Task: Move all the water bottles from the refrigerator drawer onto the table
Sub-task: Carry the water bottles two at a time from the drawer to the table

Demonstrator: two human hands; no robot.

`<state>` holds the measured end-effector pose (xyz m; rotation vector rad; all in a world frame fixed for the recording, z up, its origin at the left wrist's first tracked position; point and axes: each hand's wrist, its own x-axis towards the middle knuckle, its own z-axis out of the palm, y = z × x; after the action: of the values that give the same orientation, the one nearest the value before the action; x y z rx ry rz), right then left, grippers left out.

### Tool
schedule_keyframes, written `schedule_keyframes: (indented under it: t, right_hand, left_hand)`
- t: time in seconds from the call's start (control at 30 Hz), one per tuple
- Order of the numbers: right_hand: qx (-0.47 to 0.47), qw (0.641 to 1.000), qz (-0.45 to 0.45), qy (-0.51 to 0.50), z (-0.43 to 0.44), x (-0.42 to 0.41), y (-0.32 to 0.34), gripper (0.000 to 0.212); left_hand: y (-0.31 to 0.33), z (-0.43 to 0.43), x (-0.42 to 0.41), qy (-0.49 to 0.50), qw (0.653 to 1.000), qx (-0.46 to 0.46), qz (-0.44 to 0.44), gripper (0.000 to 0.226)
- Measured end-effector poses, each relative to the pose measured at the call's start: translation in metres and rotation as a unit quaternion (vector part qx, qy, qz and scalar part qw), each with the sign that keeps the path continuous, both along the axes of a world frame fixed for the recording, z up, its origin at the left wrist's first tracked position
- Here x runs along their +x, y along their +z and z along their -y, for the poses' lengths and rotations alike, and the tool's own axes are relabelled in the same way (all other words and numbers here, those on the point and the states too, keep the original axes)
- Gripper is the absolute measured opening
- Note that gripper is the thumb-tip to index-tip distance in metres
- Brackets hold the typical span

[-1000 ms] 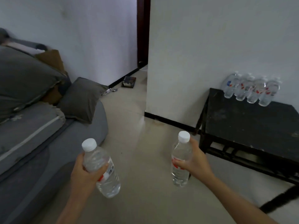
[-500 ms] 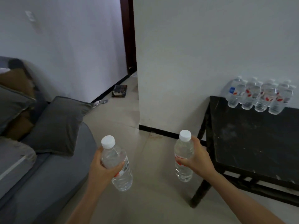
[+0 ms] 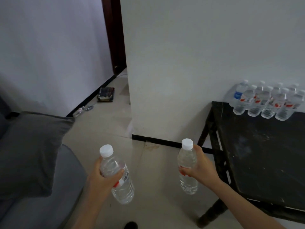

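The left grip (image 3: 105, 176) clasped the tilted left bottle (image 3: 124, 190), the right grip (image 3: 200, 169) the upright right bottle (image 3: 187, 160), both above the floor (image 3: 153, 171) beside the table (image 3: 264, 154). Each was probably best stood on bare tabletop, clear of the bottle row (image 3: 264, 104).

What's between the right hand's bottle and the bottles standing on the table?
Head view: only the edge and bare dark top of the table separate the held bottle from that row.

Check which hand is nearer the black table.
Right. The right hand grips the right bottle just off the left edge of the table; the left hand grips the left bottle farther left, over the floor beside the sofa.
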<state>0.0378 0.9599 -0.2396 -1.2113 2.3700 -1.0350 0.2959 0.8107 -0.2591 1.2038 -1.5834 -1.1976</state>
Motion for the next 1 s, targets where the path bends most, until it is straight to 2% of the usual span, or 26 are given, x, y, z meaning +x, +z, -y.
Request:
schedule_keyframes:
  t: [0.13, 0.33, 0.5, 0.57, 0.7, 0.83, 0.93, 1.0]
  right_hand:
    - [-0.008, 0.999, 0.000, -0.046, 0.054, -0.006, 0.009, 0.088]
    - [-0.025, 0.992, 0.012, -0.122, 0.108, -0.009, 0.023, 0.089]
    - [0.009, 0.982, 0.031, -0.186, 0.111, -0.009, 0.011, 0.089]
    - [0.025, 0.975, 0.046, -0.214, 0.104, -0.012, 0.003, 0.091]
    - [0.047, 0.964, 0.047, -0.259, 0.091, -0.024, -0.002, 0.091]
    - [0.057, 0.957, 0.055, -0.281, 0.086, -0.050, -0.003, 0.087]
    - [0.054, 0.953, 0.068, -0.291, 0.086, -0.082, -0.007, 0.090]
    - [0.044, 0.953, 0.071, -0.292, 0.087, -0.109, -0.010, 0.090]
  left_hand:
    - [0.005, 0.080, -0.013, -0.027, 1.000, -0.003, -0.009, 0.086]
    - [0.019, 0.174, -0.037, -0.060, 0.998, -0.030, 0.009, 0.068]
    - [0.007, 0.218, -0.053, -0.096, 0.995, -0.005, 0.006, 0.090]
    - [-0.001, 0.226, -0.066, -0.125, 0.992, 0.013, 0.015, 0.091]
    - [-0.010, 0.225, -0.101, -0.176, 0.983, 0.027, 0.042, 0.073]
    - [-0.011, 0.214, -0.152, -0.226, 0.973, 0.041, 0.029, 0.083]
    - [-0.002, 0.204, -0.202, -0.273, 0.961, 0.032, 0.025, 0.068]
    - [0.003, 0.199, -0.238, -0.304, 0.952, 0.026, 0.024, 0.069]
